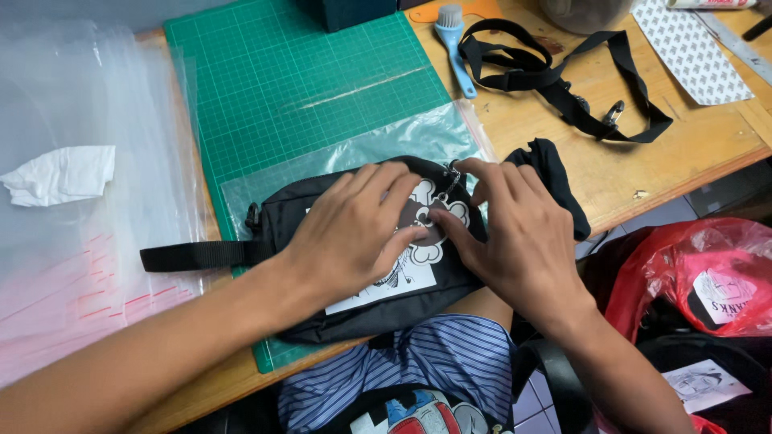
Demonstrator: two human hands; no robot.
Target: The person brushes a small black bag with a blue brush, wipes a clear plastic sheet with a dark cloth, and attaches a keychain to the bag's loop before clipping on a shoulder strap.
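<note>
Both hands, left hand (pixel 354 233) and right hand (pixel 515 233), press flat with fingers spread, gripping nothing, on a black pouch (pixel 322 301) lying on the worktop (pixel 691 145)

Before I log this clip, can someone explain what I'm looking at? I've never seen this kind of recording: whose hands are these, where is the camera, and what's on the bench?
There is no machine here. One camera sits on a person's head and looks down at their own bare hands. The left hand and right hand both press on a black fabric pouch bag with a white cartoon print, fingertips meeting near its zipper pull; neither closes a grip around it. The bag lies on a clear plastic sleeve over a green cutting mat on a wooden bench. Farther back lie a loose black webbing strap and a blue brush.
</note>
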